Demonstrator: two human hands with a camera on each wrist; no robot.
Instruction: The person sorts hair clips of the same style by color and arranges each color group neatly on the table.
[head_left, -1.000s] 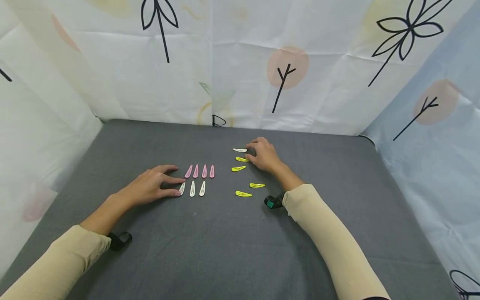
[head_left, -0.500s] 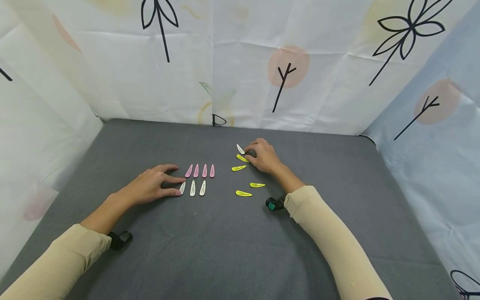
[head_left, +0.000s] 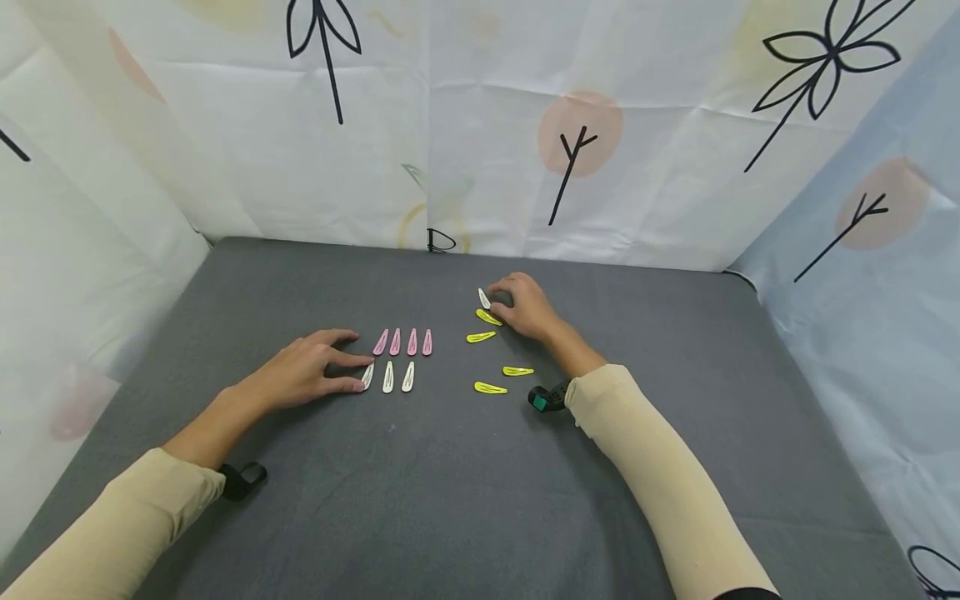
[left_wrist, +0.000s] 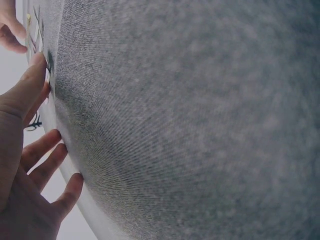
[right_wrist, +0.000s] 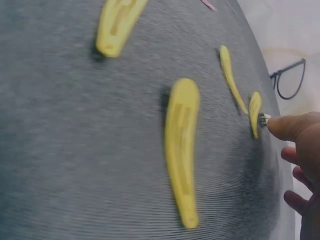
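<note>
In the head view my left hand (head_left: 303,372) rests at the left end of a row of white hair clips (head_left: 387,377), its thumb and index finger pinching the end clip (head_left: 367,377). Above that row lie several pink hair clips (head_left: 395,342), side by side. Farther back, my right hand (head_left: 528,310) pinches another white hair clip (head_left: 484,298) by its lower end, the clip tilted on the cloth. In the right wrist view the thumb (right_wrist: 287,127) covers most of this clip. Just below that hand lies a yellow hair clip (head_left: 488,317).
More yellow clips (head_left: 481,337) lie toward me; two of them (right_wrist: 182,150) show large in the right wrist view. Grey cloth (head_left: 420,500) covers the table. Patterned white curtains (head_left: 480,125) stand behind it and at both sides.
The white clip at my right hand has turned from lying sideways to a steep slant. The yellow clip under it has tilted a little. My left hand stays in place.
</note>
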